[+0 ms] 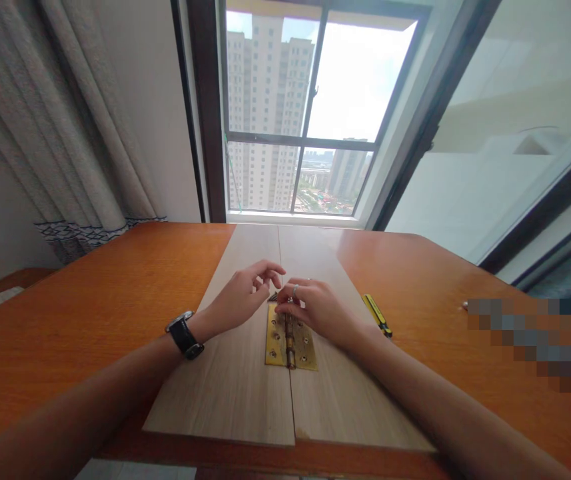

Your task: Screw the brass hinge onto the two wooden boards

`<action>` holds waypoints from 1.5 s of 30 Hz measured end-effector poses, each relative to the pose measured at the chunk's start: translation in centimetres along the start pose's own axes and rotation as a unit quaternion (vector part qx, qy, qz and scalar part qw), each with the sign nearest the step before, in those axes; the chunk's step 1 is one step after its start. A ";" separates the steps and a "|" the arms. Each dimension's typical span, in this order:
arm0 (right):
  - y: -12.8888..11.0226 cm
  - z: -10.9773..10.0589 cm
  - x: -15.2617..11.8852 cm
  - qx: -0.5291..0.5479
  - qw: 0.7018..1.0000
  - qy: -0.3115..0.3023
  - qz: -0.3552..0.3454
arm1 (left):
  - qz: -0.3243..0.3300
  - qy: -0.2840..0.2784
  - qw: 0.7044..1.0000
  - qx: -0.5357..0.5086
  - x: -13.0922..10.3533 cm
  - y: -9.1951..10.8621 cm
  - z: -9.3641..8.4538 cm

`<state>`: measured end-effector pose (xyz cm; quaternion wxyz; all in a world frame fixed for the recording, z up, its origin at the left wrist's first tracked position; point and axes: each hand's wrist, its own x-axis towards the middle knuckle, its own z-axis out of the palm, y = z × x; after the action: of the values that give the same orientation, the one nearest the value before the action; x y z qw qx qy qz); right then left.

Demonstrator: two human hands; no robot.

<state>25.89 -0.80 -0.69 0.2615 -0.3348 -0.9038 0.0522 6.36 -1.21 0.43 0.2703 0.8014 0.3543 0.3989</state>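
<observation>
"Brass-coloured hinge (278, 340), one piece: where is it entered?"

"On the near side of the hands, opened flat, its barrel lying along the seam between two boards. Screw holes show in both leaves; the far end of the right leaf is partly covered by the right hand (321, 308)."

"Condition of that hand?"

"Fingers bent downward over the hinge's far end, one finger wearing a ring (295, 291). Whether the fingertips pinch anything, I cannot tell."

"And the left hand (248, 293)?"

"Loosely curved above the boards, thumb apart from the fingers, close to the right hand. Black-strapped watch (185, 335) on the wrist."

"Items between them?"

"Small dark screws (274, 297), a cluster at the hinge's far edge; count unclear."

"Supports?"

"Pale wood-grain boards, two, side by side: left board (220, 407) beneath the left hand, right board (360, 413) beneath the right. Both rest on an orange-brown table (90, 320)."

"Outlying stock?"

"Yellow-and-black slim tool (376, 313), one, to the right of the right hand. Grey curtain (80, 120), beyond the left hand and to its left. Dark-framed window (321, 141), straight beyond both hands."
</observation>
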 end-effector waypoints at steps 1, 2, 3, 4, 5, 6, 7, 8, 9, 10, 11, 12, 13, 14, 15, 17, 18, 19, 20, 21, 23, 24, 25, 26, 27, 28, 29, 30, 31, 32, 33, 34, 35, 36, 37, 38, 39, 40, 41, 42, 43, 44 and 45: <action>0.0 0.0 0.0 -0.001 1.000 0.002 -0.002 | -0.002 -0.001 1.000 0.005 -0.2 -0.2 0.1; 0.0 0.1 0.0 -0.002 1.000 0.003 -0.006 | -0.005 -0.004 1.000 0.012 -0.4 -0.4 0.1; 0.1 0.1 0.0 -0.003 1.000 0.005 -0.010 | -0.008 -0.008 1.000 0.020 -0.7 -0.5 0.1; 0.1 0.1 0.0 -0.004 1.000 0.005 -0.014 | -0.010 -0.014 0.999 0.027 -0.9 -0.6 0.1; 0.2 0.2 0.0 -0.006 1.000 0.005 -0.017 | -0.010 -0.021 0.999 0.032 -1.1 -0.6 0.1; 0.2 0.2 0.0 -0.009 1.000 0.004 -0.018 | -0.010 -0.029 0.999 0.036 -1.2 -0.5 0.1; 0.3 0.2 0.0 -0.014 1.000 0.002 -0.017 | -0.010 -0.036 0.999 0.039 -1.3 -0.5 0.1; 0.3 0.2 0.0 -0.019 1.000 0.001 -0.017 | -0.010 -0.043 0.998 0.041 -1.4 -0.4 0.1; 0.3 0.2 0.1 -0.024 1.000 0.000 -0.015 | -0.010 -0.047 0.998 0.043 -1.4 -0.3 0.2; 0.3 0.2 0.1 -0.031 0.999 -0.003 -0.014 | -0.010 -0.048 0.998 0.046 -1.5 -0.3 0.2; 0.3 0.2 0.1 -0.037 0.999 -0.005 -0.013 | -0.010 -0.047 0.998 0.048 -1.5 -0.2 0.2; 0.3 0.1 0.2 -0.042 0.999 -0.006 -0.012 | -0.009 -0.047 0.998 0.050 -1.5 -0.2 0.3; 0.3 0.1 0.2 -0.045 0.999 -0.005 -0.011 | -0.008 -0.049 0.997 0.050 -1.5 -0.2 0.3; 0.4 0.1 0.2 -0.048 0.999 -0.003 -0.010 | -0.008 -0.055 0.997 0.049 -1.5 -0.2 0.3; 0.4 0.2 0.2 -0.048 0.999 0.001 -0.007 | -0.010 -0.063 0.997 0.048 -1.5 -0.3 0.3; 0.7 0.3 0.2 -0.048 0.999 0.011 -0.002 | -0.016 -0.081 0.996 0.042 -1.3 -0.5 0.4; 0.8 0.4 0.2 -0.047 0.999 0.015 -0.001 | -0.019 -0.086 0.995 0.039 -1.3 -0.6 0.4; 0.9 0.4 0.2 -0.047 0.999 0.018 0.000 | -0.021 -0.089 0.995 0.036 -1.2 -0.6 0.4; 0.9 0.4 0.1 -0.045 0.999 0.020 0.000 | -0.022 -0.090 0.995 0.033 -1.1 -0.6 0.4; 0.9 0.4 0.1 -0.043 0.999 0.021 0.000 | -0.023 -0.092 0.995 0.031 -1.0 -0.6 0.4; 0.6 0.0 0.1 -0.028 0.999 0.022 0.002 | -0.026 -0.094 0.995 0.029 -0.9 -0.6 0.3; 0.4 -0.4 0.1 -0.019 1.000 0.024 0.003 | -0.028 -0.095 0.995 0.030 -0.8 -0.5 0.3; 0.2 -1.0 0.0 -0.009 1.000 0.029 0.005 | -0.030 -0.095 0.994 0.033 -0.8 -0.5 0.3; 0.0 -1.8 -0.2 -0.004 0.999 0.040 0.009 | -0.033 -0.096 0.994 0.037 -0.8 -0.4 0.3; -0.1 -2.7 -0.4 -0.007 0.998 0.064 0.013 | -0.035 -0.096 0.994 0.041 -0.7 -0.4 0.2; -0.1 -3.8 -0.8 -0.018 0.995 0.090 0.026 | -0.036 -0.096 0.994 0.045 -0.7 -0.4 0.2; 0.1 -5.0 -1.2 -0.042 0.991 0.120 0.048 | -0.038 -0.096 0.993 0.049 -0.7 -0.5 0.2; 0.5 -6.2 -1.8 -0.079 0.984 0.138 0.083 | -0.038 -0.097 0.993 0.053 -0.7 -0.6 0.2; 1.2 -7.3 -2.5 -0.118 0.975 0.139 0.126 | -0.036 -0.098 0.993 0.057 -0.7 -0.6 0.2; 1.9 -8.3 -3.3 -0.153 0.965 0.121 0.175 | -0.034 -0.097 0.993 0.061 -0.7 -0.7 0.2; 2.8 -9.1 -4.1 -0.181 0.954 0.081 0.227 | -0.029 -0.096 0.993 0.064 -0.7 -0.8 0.3; 3.6 -9.7 -5.0 -0.197 0.940 0.031 0.278 | -0.025 -0.093 0.993 0.067 -0.7 -0.8 0.3; 4.5 -10.0 -5.9 -0.208 0.923 -0.010 0.323 | -0.021 -0.090 0.993 0.068 -0.6 -0.8 0.3; 5.2 -10.1 -6.7 -0.210 0.910 -0.042 0.355 | -0.017 -0.086 0.994 0.068 -0.6 -0.8 0.3; 5.7 -10.0 -7.4 -0.197 0.906 -0.073 0.368 | -0.014 -0.084 0.994 0.068 -0.6 -0.8 0.4; 6.1 -9.7 -8.0 -0.168 0.909 -0.100 0.369 | -0.012 -0.083 0.994 0.068 -0.6 -0.8 0.4; 6.3 -9.3 -8.5 -0.142 0.911 -0.107 0.372 | -0.011 -0.084 0.994 0.069 -0.6 -0.9 0.4; 6.3 -8.9 -8.7 -0.115 0.914 -0.109 0.373 | -0.011 -0.085 0.994 0.070 -0.5 -0.9 0.4; 6.3 -8.6 -8.9 -0.084 0.915 -0.112 0.378 | -0.011 -0.085 0.994 0.072 -0.5 -1.0 0.4; 6.1 -8.3 -8.9 -0.059 0.913 -0.112 0.388 | -0.012 -0.086 0.994 0.073 -0.5 -1.0 0.5; 5.9 -8.1 -8.8 -0.038 0.908 -0.114 0.403 | -0.014 -0.087 0.993 0.073 -0.4 -1.1 0.5; 5.7 -8.1 -8.7 -0.018 0.900 -0.115 0.420 | -0.015 -0.088 0.993 0.073 -0.4 -1.2 0.5; 5.4 -8.3 -8.5 0.003 0.891 -0.113 0.440 | -0.016 -0.090 0.993 0.071 -0.4 -1.3 0.5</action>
<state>38.66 -2.62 1.28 0.1093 -0.6891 -0.6873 0.2018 6.13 -0.80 -0.97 0.2495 0.8455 0.3689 0.2945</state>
